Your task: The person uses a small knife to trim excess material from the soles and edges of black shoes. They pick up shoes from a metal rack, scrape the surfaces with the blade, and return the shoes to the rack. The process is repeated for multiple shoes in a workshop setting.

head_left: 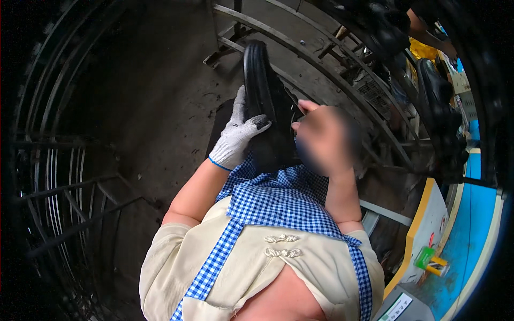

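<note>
Right now I have a black shoe [266, 101] up in front of my chest, sole edge turned toward me, above my blue checked apron [278, 206]. My left hand [238, 134], in a white knit glove, is wrapped around the shoe's left side, thumb pressed on the dark upper. My right hand [321, 140] is bare and blurred; it rests against the shoe's right side, though I cannot tell how its fingers are set. I judge this to be a check of the shoe in hand. More black shoes [439, 104] sit on the metal rack [321, 64] to my right.
</note>
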Motion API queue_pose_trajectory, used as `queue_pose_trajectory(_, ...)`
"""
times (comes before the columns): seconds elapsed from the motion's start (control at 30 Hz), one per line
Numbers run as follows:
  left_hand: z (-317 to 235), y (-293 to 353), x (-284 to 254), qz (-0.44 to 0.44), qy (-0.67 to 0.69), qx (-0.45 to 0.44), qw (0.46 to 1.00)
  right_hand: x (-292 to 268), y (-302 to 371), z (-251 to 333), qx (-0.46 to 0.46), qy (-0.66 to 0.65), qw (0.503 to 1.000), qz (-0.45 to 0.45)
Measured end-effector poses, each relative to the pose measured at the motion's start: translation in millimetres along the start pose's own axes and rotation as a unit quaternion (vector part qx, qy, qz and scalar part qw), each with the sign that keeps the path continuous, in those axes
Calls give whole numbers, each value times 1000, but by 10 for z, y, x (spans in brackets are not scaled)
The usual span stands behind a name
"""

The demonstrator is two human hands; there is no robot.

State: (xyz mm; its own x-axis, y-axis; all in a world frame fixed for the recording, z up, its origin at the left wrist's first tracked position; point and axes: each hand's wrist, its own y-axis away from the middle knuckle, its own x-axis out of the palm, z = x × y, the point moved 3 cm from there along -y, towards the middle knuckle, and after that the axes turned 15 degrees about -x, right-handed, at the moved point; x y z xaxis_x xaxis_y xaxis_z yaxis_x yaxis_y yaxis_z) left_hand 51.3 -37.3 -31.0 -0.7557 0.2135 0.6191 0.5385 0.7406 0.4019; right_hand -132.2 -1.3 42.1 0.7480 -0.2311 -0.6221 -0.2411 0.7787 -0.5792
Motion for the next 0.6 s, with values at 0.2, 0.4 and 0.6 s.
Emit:
queue_pose_trajectory(0.2, -94, -46, 4, 156, -26, -105, 982, -124, -278, -965, 86, -192, 969, -132)
queue_pose_trajectory(0.4, -89, -67, -355, 98, 64, -234, 965, -153, -27, -1378, 286, -460, 839, -53)
queue_pose_trajectory(0.6, 122, -98, -437, 163, 101, -270, 944, 119, 77, -1407, 269, -497, 818, -108)
